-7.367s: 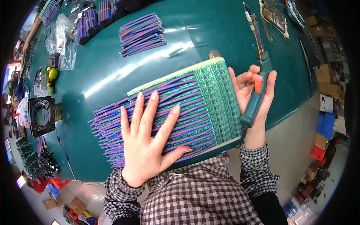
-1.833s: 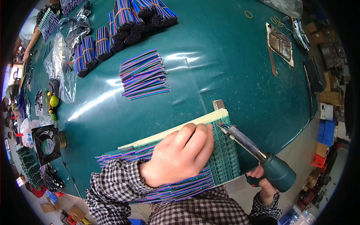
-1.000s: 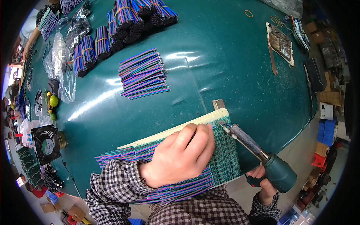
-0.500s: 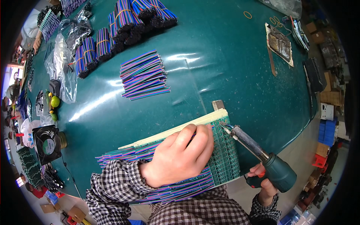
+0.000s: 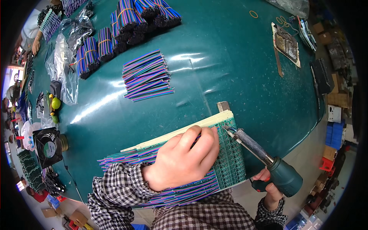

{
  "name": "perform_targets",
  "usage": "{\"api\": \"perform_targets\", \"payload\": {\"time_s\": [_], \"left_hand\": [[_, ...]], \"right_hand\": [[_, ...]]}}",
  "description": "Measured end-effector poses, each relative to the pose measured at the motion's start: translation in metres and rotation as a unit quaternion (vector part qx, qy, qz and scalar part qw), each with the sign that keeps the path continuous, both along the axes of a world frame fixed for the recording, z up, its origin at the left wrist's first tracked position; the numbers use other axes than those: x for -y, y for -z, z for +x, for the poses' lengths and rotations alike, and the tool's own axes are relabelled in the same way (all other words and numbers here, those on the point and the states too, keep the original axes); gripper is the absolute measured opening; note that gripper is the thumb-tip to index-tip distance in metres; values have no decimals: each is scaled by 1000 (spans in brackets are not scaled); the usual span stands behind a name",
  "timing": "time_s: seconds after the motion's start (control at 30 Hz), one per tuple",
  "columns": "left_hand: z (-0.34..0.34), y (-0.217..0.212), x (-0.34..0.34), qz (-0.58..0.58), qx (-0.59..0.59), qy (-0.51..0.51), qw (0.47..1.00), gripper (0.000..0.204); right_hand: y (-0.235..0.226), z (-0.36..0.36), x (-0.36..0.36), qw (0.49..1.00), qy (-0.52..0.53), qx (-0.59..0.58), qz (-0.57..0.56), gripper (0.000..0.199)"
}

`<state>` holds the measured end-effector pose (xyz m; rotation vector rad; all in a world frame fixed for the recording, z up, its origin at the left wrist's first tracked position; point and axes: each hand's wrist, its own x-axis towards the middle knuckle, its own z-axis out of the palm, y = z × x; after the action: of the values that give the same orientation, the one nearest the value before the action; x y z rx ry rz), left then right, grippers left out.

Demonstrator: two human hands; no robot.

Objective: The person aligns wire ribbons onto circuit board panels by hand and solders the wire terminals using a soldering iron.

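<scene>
Centrally, at the near side of the table, the green circuit board (image 5: 229, 161) lies slanted in front of the person, with pink, blue and dark wires (image 5: 184, 191) running left from it. A pale strip (image 5: 176, 133) runs along its far edge, and a small metal block (image 5: 223, 106) sits just beyond the right end of that strip.

The left hand (image 5: 184, 159) rests over the wires, fingers drawn together, pinching a wire (image 5: 218, 128) whose coloured end pokes out at the fingertips. The right hand (image 5: 270, 188) is wrapped around the dark green handle of a soldering iron (image 5: 285, 176); the iron's tip is just beside the left fingertips, and whether it touches the board I cannot tell.

A round printed label (image 5: 50, 148) marks the hub of a black fan (image 5: 37, 140) on the left, its print too small to read.

Smooth and shiny, the green table (image 5: 249, 76) bears a loose pile of wires (image 5: 147, 76), banded bundles (image 5: 128, 17), clear plastic bags (image 5: 63, 73) and, far right, a stained tray (image 5: 286, 46).

Past the table, a co-worker's hand (image 5: 36, 46) shows at upper left; cardboard boxes (image 5: 337, 96) and a red bin (image 5: 327, 164) stand along the right.
</scene>
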<state>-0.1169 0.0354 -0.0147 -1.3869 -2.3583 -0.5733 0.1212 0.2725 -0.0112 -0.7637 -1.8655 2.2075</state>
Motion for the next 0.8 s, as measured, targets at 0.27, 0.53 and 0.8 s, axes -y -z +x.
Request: {"api": "perform_targets", "payload": {"time_s": [0.27, 0.53, 0.8], "left_hand": [[-2, 1, 0, 14, 14, 3, 1000, 35], [-2, 0, 0, 8, 17, 7, 1000, 35], [-3, 0, 0, 11, 29, 12, 999, 37]], "right_hand": [[-5, -13, 0, 1000, -17, 10, 8, 76], [-17, -28, 9, 999, 10, 40, -11, 62], [-8, -11, 6, 999, 18, 38, 0, 90]]}}
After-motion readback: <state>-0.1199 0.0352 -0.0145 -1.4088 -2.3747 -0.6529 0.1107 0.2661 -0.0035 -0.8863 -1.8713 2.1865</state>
